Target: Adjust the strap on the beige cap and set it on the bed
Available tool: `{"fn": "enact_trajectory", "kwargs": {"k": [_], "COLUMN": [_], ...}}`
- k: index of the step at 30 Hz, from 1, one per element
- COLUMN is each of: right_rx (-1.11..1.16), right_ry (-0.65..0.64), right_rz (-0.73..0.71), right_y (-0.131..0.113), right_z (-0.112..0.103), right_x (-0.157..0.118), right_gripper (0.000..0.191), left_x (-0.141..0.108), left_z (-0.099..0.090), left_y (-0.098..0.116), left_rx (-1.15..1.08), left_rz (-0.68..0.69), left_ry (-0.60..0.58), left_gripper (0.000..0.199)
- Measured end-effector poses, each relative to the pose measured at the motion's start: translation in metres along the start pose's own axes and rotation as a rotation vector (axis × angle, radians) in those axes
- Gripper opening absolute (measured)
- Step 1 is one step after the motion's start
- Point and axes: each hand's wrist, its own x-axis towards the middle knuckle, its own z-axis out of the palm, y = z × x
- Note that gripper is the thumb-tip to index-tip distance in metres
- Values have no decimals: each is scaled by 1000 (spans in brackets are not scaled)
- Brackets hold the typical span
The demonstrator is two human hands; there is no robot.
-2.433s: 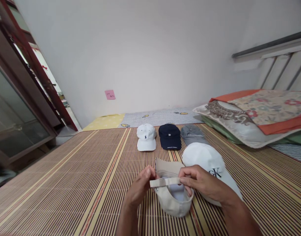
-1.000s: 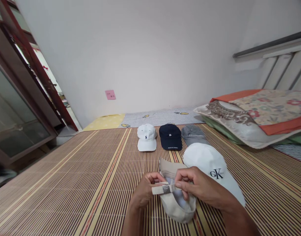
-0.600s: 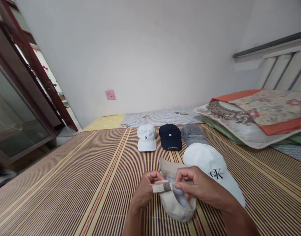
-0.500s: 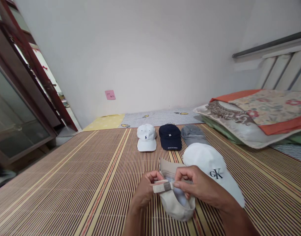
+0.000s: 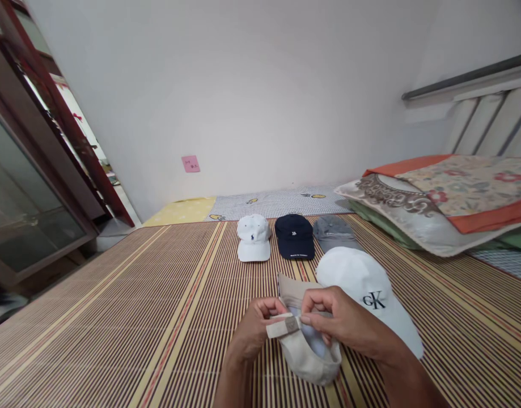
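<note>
A beige baseball cap (image 5: 306,357) lies upturned between my hands, its brim pointing away from me and its hollow inside showing. My left hand (image 5: 255,326) is closed on the left end of the cap's back strap (image 5: 281,327), which carries a small grey-brown buckle or patch. The thumb and forefinger of my right hand (image 5: 328,311) pinch the strap's other end. Just right of the right hand, a white cap (image 5: 354,269) with dark letters sits on the mat, partly hidden behind that hand and forearm.
A white cap (image 5: 254,231), a navy cap (image 5: 294,229) and a grey cap (image 5: 332,231) stand in a row farther back on the striped mat (image 5: 136,306). Folded bedding (image 5: 413,221) is heaped at the right. A wall (image 5: 260,102) rises behind.
The beige cap and its strap have shifted slightly right and tilted a little. Both hands keep their hold; the other caps have not moved.
</note>
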Motion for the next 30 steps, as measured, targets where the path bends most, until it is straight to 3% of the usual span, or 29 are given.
{"fn": "enact_trajectory", "kwargs": {"k": [11, 23, 30], "right_rx": [59, -68, -33], "right_ry": [-62, -13, 1], "right_rz": [-15, -12, -65], "right_y": [-2, -3, 0], "right_z": [1, 3, 3], "right_x": [-1, 0, 2], "right_gripper": [21, 11, 17], "left_x": [1, -2, -1], "left_z": [1, 5, 6], "left_y": [1, 4, 4], "left_rx": [-34, -2, 23], "left_rz": [39, 39, 60], "left_ry": [-1, -23, -26], "left_gripper": [45, 48, 50]}}
